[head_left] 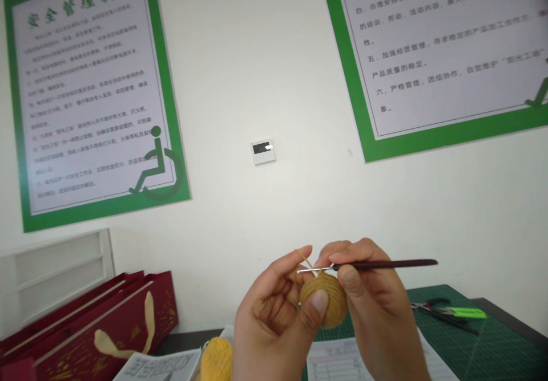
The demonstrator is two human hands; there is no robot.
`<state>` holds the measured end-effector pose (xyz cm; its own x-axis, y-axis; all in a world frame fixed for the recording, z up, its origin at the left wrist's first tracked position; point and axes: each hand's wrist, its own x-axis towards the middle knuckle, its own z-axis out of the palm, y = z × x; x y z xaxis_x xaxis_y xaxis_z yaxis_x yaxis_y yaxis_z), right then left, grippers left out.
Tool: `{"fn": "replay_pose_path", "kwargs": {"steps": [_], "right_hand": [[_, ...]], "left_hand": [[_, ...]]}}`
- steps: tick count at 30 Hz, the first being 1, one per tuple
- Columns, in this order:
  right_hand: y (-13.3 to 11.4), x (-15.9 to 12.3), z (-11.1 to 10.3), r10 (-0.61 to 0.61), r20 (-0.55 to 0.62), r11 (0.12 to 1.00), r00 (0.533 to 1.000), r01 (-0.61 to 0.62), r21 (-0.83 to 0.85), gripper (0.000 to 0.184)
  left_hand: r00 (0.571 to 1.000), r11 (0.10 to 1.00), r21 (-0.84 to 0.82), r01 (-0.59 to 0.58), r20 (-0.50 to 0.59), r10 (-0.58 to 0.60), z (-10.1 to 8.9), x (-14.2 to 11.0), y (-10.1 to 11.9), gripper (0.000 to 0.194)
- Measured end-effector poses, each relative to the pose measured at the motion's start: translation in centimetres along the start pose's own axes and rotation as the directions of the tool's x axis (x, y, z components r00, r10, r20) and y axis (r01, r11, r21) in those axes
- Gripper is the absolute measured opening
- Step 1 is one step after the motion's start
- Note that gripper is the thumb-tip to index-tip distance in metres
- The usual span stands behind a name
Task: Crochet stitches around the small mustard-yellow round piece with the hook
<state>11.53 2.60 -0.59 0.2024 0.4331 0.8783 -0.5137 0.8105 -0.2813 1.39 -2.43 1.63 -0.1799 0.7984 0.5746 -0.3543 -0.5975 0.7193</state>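
My left hand point(278, 312) pinches a round mustard-yellow crochet piece point(333, 304), its thumb pressed on the front. A strand of the same yarn point(305, 259) runs up over the left index finger. In my right hand point(372, 301) is a crochet hook point(385, 264) with a dark handle, held level between thumb and fingers. The hook's silver tip points left and lies at the top edge of the piece, near the yarn. Whether the tip is inside a stitch is too small to tell.
A yellow yarn ball point(217, 359) sits left of my hands beside a printed sheet point(160, 367). Dark red gift bags point(115, 324) stand farther left. On the green cutting mat point(496, 347) lie pliers point(440, 311) and a bright green tool point(468, 313). More paper point(331, 361) lies below my hands.
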Motion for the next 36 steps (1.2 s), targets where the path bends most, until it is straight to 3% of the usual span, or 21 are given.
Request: {"fn": "replay_pose_path", "kwargs": {"steps": [4, 13, 19, 24, 28, 31, 34, 36], "right_hand": [[0.0, 0.0, -0.4, 0.054, -0.004, 0.998, 0.999, -0.054, 0.021, 0.009], [-0.7, 0.4, -1.1, 0.052, 0.008, 0.999, 0.999, -0.052, 0.009, 0.012], [-1.5, 0.9, -1.6, -0.072, 0.078, 0.996, 0.994, 0.076, -0.049, 0.009], [-2.3, 1.0, -1.4, -0.197, 0.123, 0.955, 0.973, 0.219, -0.199, 0.01], [-2.8, 1.1, -1.5, -0.351, 0.239, 0.85, 0.905, 0.415, -0.324, 0.016], [-3.0, 0.9, -1.3, -0.483, 0.338, 0.656, 0.808, 0.59, -0.471, 0.025], [-2.9, 0.4, -0.9, -0.574, 0.371, 0.462, 0.73, 0.663, -0.59, 0.031], [-2.6, 0.1, -0.8, -0.604, 0.33, 0.467, 0.726, 0.658, -0.591, 0.028]], "left_hand": [[0.996, 1.0, 0.016, -0.018, -0.09, 0.019, 0.1, 0.0, 0.0, 0.032], [0.994, 1.0, -0.009, 0.02, -0.108, -0.021, 0.1, -0.2, 0.3, 0.03], [0.994, 1.0, -0.02, 0.012, -0.113, -0.014, 0.3, -0.2, 0.3, 0.031], [0.995, 1.0, 0.001, 0.006, -0.104, -0.006, 0.3, -0.2, 0.4, 0.031], [0.995, 1.0, -0.011, -0.004, -0.097, 0.003, 0.2, -0.2, 0.5, 0.03], [0.998, 0.999, -0.034, 0.026, -0.064, -0.028, 0.2, -0.3, 0.6, 0.031], [0.996, 0.994, -0.066, 0.087, -0.005, -0.087, 0.2, -0.4, 0.6, 0.033], [0.993, 0.989, -0.089, 0.118, 0.022, -0.116, 0.2, -0.5, 0.6, 0.034]]}}
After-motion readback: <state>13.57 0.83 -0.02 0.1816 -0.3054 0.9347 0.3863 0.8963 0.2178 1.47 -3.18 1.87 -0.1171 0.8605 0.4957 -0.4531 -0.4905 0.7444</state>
